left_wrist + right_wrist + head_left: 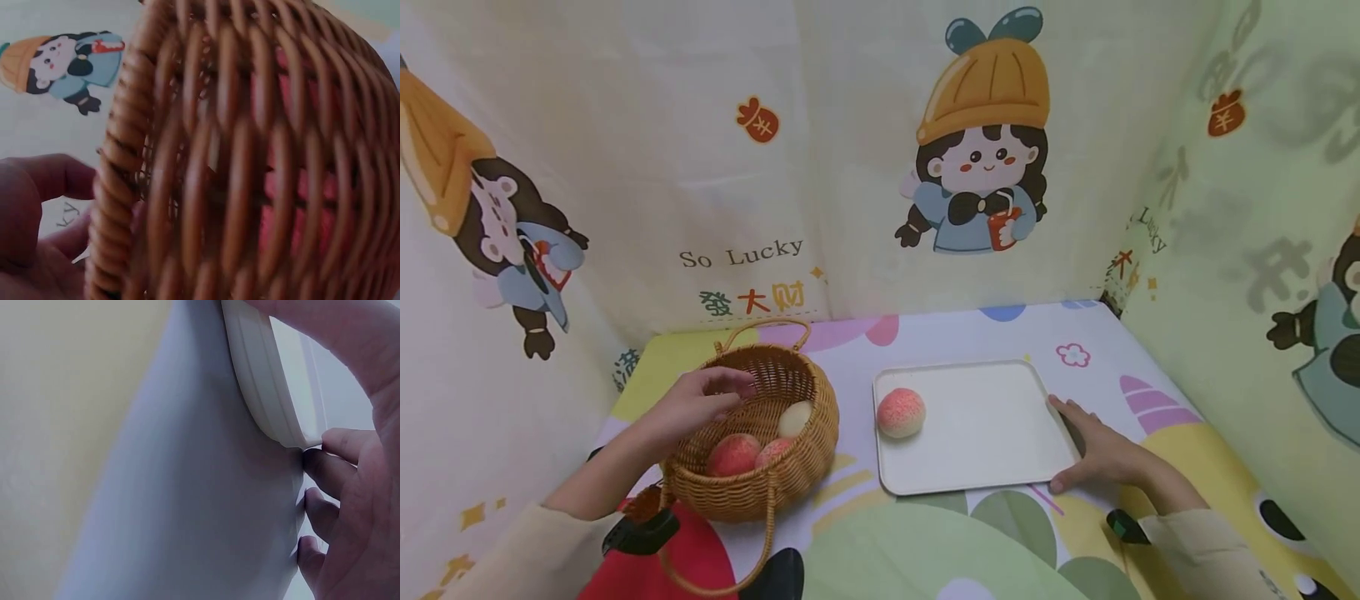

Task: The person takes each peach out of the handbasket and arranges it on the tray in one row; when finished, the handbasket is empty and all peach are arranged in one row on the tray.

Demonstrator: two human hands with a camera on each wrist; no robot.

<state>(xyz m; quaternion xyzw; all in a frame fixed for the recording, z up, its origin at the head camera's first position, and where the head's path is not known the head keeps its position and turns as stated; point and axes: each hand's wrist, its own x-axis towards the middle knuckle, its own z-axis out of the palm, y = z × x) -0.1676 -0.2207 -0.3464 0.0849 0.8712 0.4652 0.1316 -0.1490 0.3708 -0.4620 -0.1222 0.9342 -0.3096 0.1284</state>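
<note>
My left hand (700, 402) hovers over the brown wicker basket (808, 487), its fingers loosely bent with nothing visible between them. Inside lie a red peach (733, 456), another pinkish peach (776, 452) partly hidden by the rim, and a pale round item (794, 419). In the left wrist view the basket's woven wall (240, 169) covers part of the fingers, and red shows through its gaps. A pink-and-cream peach (901, 412) sits at the left side of a white tray (981, 433). My right hand (1101, 454) touches the tray's right edge with spread thumb and fingers.
A patterned cloth (955, 542) covers the table, and printed curtains (850, 167) rise at the back and both sides. One basket handle (767, 533) hangs toward the front; the other handle (775, 323) stands at the back. Dark wrist devices (640, 533) are on both forearms.
</note>
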